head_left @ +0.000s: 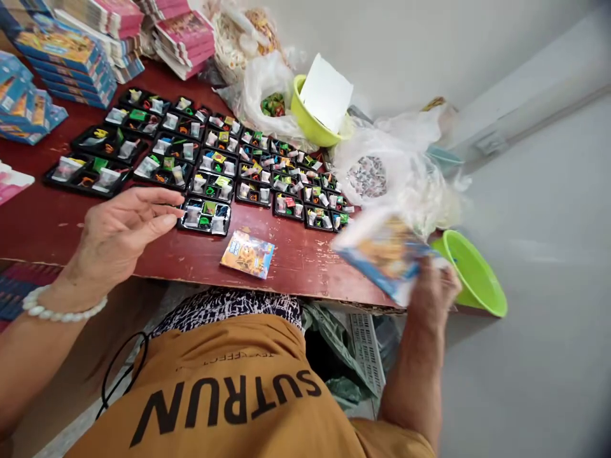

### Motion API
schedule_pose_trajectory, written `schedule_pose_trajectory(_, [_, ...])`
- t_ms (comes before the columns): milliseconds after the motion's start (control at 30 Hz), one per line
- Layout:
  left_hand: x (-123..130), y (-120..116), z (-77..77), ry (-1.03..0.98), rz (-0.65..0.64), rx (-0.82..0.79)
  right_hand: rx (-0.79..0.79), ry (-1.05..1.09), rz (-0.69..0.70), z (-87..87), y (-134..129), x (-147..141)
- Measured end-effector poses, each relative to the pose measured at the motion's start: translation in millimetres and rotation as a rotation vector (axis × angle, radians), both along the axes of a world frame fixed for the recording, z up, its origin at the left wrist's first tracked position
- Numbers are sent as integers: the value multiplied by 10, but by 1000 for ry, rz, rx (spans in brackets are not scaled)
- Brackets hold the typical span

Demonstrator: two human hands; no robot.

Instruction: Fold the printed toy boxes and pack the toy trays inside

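My left hand (126,229) reaches over the table with its fingers stretched and the thumb apart, nothing visible between them. Its fingertips are at the left edge of a black compartment tray (206,217) holding small bags and green pieces. At the right, my right hand (433,283) grips a blue-and-orange printed box (389,251) by its near corner; motion blurs both. The box is tilted above the table's front edge. Between my hands a smaller printed card or booklet (247,254) lies flat on the red table (291,254).
Several filled black trays (174,149) stand in rows behind. Stacks of printed boxes (71,60) and pink packs (186,38) occupy the back left. Plastic bags (367,175), a green bowl (310,121) holding a white card and another green tub (470,273) line the wall side.
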State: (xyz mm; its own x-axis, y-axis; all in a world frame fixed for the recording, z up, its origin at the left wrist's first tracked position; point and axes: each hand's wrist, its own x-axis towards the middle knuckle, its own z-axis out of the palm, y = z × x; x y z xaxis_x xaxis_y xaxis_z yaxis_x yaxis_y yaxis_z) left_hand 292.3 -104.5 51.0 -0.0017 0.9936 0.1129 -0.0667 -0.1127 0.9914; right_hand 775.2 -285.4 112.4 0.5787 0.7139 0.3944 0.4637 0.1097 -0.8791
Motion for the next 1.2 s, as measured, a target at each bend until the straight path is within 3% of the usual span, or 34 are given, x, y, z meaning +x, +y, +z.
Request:
schedule_pose_trajectory(100, [60, -16, -51, 27, -67, -16, 64, 68, -80, -35, -14, 7])
schedule_pose_trajectory(267, [242, -81, -137, 72, -88, 27, -60, 173, -113, -187, -73, -234])
schedule_pose_trajectory(433, [486, -188, -161, 48, -479, 136, -65, 258, -114, -402, 87, -591])
schedule_pose_trajectory(533, [596, -162, -67, 201, -578, 342, -139, 358, -64, -463, 194, -810])
schedule_pose_trajectory(633, [696, -166, 53, 532, -595, 699, -249, 366, 60, -463, 318, -1051])
schedule_pose_trajectory(700, [762, -233, 85, 729, -653, 827, -283, 345, 148, -453, 443, -1222])
schedule_pose_trajectory(800, [818, -374, 38, 977, -660, 804, -344, 458, 327, -439, 665, -1472])
schedule_pose_trajectory(933, [745, -471, -86, 1078, -592, 701, -431, 607, 532, -435, 947, -1761])
schedule_pose_trajectory(1200, [142, -543, -167, 1201, -344, 419, -560, 783, 838, -694, 1612, -2510])
